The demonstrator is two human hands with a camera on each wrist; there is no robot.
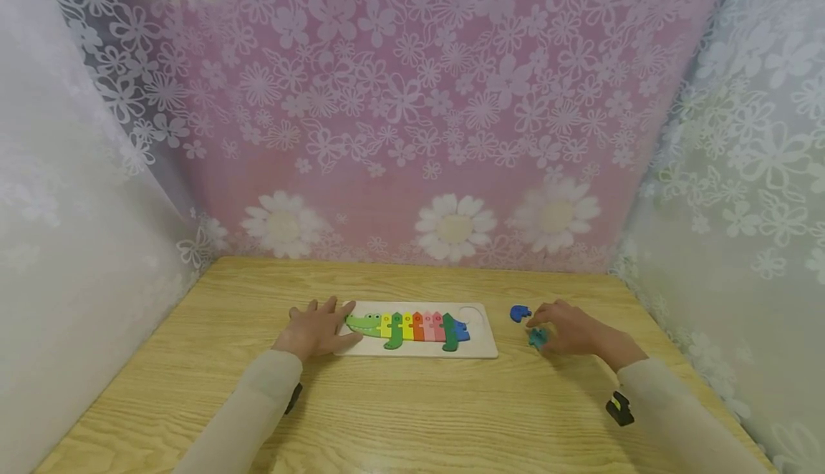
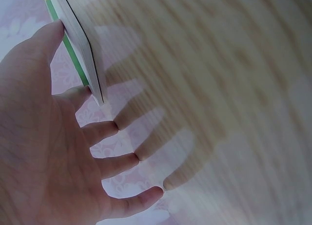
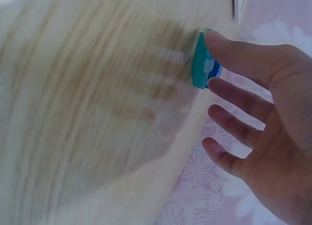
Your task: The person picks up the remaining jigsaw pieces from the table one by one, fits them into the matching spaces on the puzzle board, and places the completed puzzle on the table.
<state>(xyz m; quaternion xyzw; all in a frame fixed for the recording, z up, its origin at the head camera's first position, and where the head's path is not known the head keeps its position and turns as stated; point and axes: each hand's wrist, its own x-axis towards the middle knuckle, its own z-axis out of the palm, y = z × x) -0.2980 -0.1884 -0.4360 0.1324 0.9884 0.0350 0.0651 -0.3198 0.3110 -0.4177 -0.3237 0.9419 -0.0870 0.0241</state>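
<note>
A wooden crocodile puzzle board [image 1: 480,345] lies on the table, with green, yellow, red, pink and blue pieces set in it. At the board's right end, an outlined recess shows bare wood. My left hand [image 1: 316,331] has its fingers spread, with thumb and index finger resting on the board's left end; the left wrist view shows this palm [image 2: 58,147] beside the board's edge [image 2: 87,54]. To the right of the board, my right hand [image 1: 567,327] pinches a teal puzzle piece [image 1: 538,338] between thumb [image 3: 234,49] and fingertips. Just beyond that piece lies a blue puzzle piece [image 1: 519,313].
The wood-grain table [image 1: 399,417] meets a pink flowered cloth [image 1: 399,144] at the back. Pale flowered cloth hangs at the left [image 1: 77,245] and right [image 1: 754,245] sides. Dark wrist devices sit under both sleeves.
</note>
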